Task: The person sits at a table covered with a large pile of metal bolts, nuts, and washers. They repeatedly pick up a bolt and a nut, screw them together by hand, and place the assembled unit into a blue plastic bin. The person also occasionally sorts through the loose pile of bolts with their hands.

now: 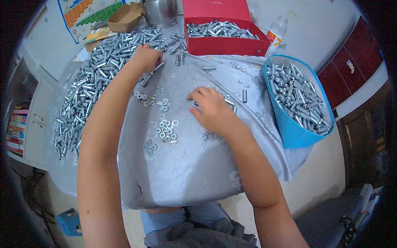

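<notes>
My left hand [145, 57] reaches to the far edge of a big heap of silver bolts [89, 89] and its fingers close around a bolt [153, 72] at the heap's rim. My right hand [211, 108] rests in the middle of the grey cloth [190, 161], fingers curled over a bolt [228, 102] whose end sticks out to the right. Small nuts and washers [165, 130] lie in a loose cluster just left of my right hand. More washers [149, 99] lie scattered between the two hands.
A blue bin [291, 132] full of bolts stands at the right. A red box [225, 44] holding bolts sits at the back, with a plastic bottle [276, 33] beside it. A cardboard box [126, 18] and a metal pot [160, 11] stand behind the heap.
</notes>
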Demonstrator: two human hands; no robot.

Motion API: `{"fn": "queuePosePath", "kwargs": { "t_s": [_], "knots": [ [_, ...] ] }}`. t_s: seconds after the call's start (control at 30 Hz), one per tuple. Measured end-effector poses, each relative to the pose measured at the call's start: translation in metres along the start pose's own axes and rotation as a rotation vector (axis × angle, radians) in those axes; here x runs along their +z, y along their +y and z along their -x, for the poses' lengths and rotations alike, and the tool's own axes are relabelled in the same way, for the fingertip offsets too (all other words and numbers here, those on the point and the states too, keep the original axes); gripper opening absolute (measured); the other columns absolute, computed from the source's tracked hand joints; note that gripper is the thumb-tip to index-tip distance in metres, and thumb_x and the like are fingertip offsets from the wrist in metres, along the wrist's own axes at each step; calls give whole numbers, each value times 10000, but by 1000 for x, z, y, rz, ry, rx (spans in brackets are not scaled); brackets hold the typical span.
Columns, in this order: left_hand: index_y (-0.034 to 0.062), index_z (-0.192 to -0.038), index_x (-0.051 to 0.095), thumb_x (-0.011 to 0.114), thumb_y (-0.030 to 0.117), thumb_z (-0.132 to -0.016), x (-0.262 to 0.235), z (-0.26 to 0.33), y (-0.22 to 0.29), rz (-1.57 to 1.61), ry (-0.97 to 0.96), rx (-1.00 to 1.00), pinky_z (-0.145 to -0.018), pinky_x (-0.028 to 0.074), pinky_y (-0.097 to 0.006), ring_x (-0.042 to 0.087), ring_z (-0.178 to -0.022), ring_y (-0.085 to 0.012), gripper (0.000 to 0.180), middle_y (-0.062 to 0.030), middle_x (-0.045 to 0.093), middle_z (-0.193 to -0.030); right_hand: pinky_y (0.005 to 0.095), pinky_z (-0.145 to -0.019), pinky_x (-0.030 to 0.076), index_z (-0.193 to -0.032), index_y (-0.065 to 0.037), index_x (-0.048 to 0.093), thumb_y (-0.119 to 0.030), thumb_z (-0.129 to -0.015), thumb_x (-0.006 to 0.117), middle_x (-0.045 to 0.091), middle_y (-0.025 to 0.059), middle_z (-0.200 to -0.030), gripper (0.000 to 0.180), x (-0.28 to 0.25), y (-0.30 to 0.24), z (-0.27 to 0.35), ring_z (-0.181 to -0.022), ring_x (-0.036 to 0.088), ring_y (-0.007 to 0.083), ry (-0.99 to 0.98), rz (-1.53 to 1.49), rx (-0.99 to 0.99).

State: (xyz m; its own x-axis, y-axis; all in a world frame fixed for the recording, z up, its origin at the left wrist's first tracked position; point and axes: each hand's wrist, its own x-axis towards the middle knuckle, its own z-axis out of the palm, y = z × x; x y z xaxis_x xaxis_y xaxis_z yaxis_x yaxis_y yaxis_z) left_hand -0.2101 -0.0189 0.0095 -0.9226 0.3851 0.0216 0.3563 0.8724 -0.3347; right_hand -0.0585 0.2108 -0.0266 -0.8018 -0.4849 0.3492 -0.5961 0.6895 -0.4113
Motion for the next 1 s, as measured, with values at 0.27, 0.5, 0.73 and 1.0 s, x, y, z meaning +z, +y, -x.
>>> {"fn": "queuePosePath", "kwargs": {
  "t_s": [0.27, 0.5, 0.73, 1.0],
  "knots": [
    [3, -939, 494, 482, 166, -829, 2, 33, 15, 799, 614, -66, -698, 428, -411, 554, -771, -356, 197, -218, 563, -822, 389, -887, 362, -1020, -60, 548, -163, -773, 580, 516, 110, -1034, 270, -1, 2, 2, -1004, 465, 291, -34, 16, 21],
    [91, -929, 560, 483, 140, -787, -6, 33, -5, 548, 494, -343, -662, 453, -390, 580, -770, -323, 169, -147, 599, -802, 418, -893, 365, -1011, -38, 555, -193, -764, 589, 511, 129, -1071, 293, 2, 4, -1, -1042, 456, 299, -61, 47, 37],
    [246, -1035, 627, 508, 136, -783, 33, -8, -17, 156, 173, -211, -694, 485, -398, 611, -834, -271, 299, -122, 628, -917, 416, -877, 368, -1002, -19, 547, -192, -758, 593, 508, 139, -1054, 303, 4, 1, 0, -1019, 460, 302, -17, 21, -4],
    [187, -989, 643, 522, 153, -782, 33, -31, -10, 119, 237, -208, -700, 484, -404, 609, -836, -298, 242, -140, 627, -908, 413, -848, 372, -985, -18, 537, -179, -732, 618, 505, 146, -1027, 311, 7, 2, 3, -986, 465, 304, 75, 42, -56]
  ]
}}
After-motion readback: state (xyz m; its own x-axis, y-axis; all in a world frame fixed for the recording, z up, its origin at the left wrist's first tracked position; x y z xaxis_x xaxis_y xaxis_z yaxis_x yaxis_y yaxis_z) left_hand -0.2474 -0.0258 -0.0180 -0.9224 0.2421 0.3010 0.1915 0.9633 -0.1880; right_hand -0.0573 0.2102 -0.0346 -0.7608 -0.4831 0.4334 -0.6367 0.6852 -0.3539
